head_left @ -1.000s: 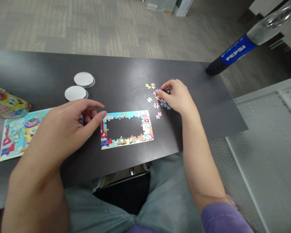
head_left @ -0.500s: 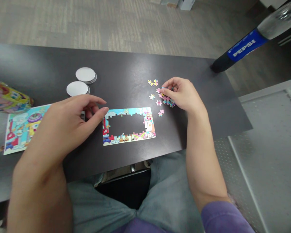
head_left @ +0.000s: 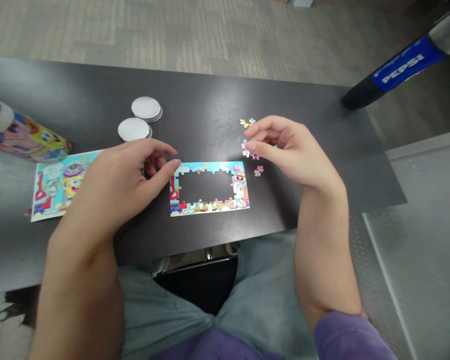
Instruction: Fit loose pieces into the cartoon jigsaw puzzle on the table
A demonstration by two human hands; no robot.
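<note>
A rectangular puzzle border (head_left: 209, 205) lies on the dark table, its middle showing bare tabletop. My left hand (head_left: 135, 175) hovers at the border's upper left corner, thumb and fingers apart, holding nothing. Over the small pile of loose pieces is my right hand (head_left: 288, 147), thumb and index finger apart, with no piece visible between them. It hides most of the pile. A pink loose piece (head_left: 259, 171) sits below the pile, and a yellow one (head_left: 244, 123) above it. Left of my left hand, a colourful picture sheet (head_left: 56, 182) is partly covered by my forearm.
Two stacks of white discs (head_left: 146, 108) stand behind my left hand. At the far left is a cartoon-printed container (head_left: 30, 135). A Pepsi bottle (head_left: 401, 67) stands at the table's right back corner.
The view has shifted, so things on the table appear further right. My right hand has opened its fingers somewhat and now covers more of the pile. My left hand keeps its place by the border.
</note>
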